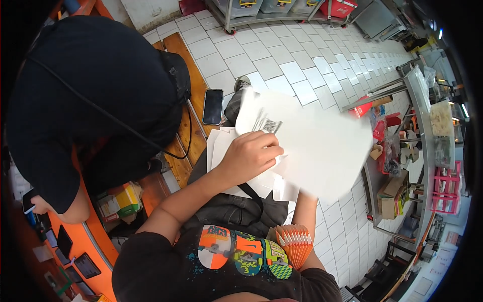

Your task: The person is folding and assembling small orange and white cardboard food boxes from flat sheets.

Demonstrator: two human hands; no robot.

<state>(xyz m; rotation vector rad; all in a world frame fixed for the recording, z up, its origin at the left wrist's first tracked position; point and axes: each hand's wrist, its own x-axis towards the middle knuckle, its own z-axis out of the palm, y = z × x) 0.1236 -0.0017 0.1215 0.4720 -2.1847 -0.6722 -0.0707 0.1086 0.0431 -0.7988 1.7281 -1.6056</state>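
Observation:
A large white card sheet (322,146) with rounded corners and a black printed patch is held up before me, its outer edges smeared by motion. My left hand (254,156) is closed, fingers curled together at the sheet's near left side, where a small flap shows. Behind the sheet my right hand is hidden; only the forearm (304,211) comes out below it. More white card pieces (217,151) lie on my lap under the left hand. A fanned stack of orange-and-white folded card (294,244) rests between my chest and right arm.
On the wooden bench (176,48) to my left lies a dark phone (212,106). A person in black (100,85) sits close by there, bent over, holding a phone. An orange counter (100,251) is at lower left; steel shelving (375,186) with boxes and bags stands to the right.

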